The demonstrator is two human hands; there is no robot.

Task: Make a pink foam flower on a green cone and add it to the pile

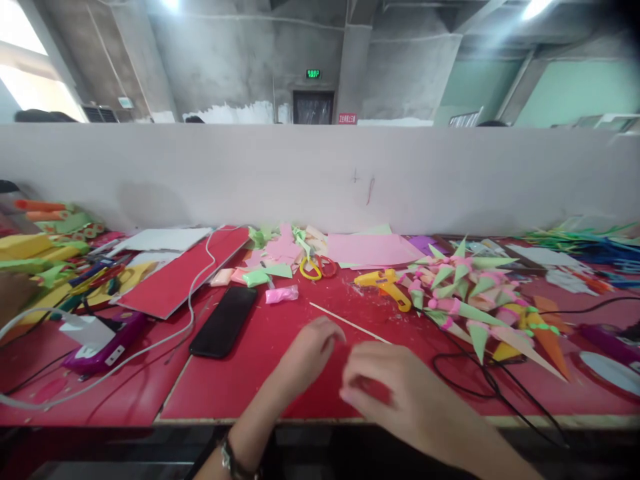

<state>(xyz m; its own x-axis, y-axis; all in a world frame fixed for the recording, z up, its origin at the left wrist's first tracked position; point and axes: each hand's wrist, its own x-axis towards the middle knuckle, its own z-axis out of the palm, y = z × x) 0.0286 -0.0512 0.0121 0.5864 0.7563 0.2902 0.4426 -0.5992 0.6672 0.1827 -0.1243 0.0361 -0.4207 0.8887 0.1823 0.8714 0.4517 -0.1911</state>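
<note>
My left hand point(316, 343) is over the red table, its fingers loosely bent and apart from the thumb, with nothing seen in it. Close to its right, my right hand point(393, 380) is curled, thumb and fingertips drawn together; whether they hold something small is hidden. The hands do not touch. Just beyond them a thin pale stick point(347, 322) lies on the table. Behind it is a yellow hot glue gun point(385, 285). A pink packet point(281, 294) and a black phone point(224, 322) lie to the left of the stick.
A bundle of pink and green paper cones point(465, 287) is at the right, black cable point(487, 380) in front. Yellow-and-red-handled scissors point(317, 267) lie near pink paper sheets point(370, 249). Leftward are a red board point(185, 273), white cable and purple power strip point(107, 347). A white partition point(280, 173) stands behind.
</note>
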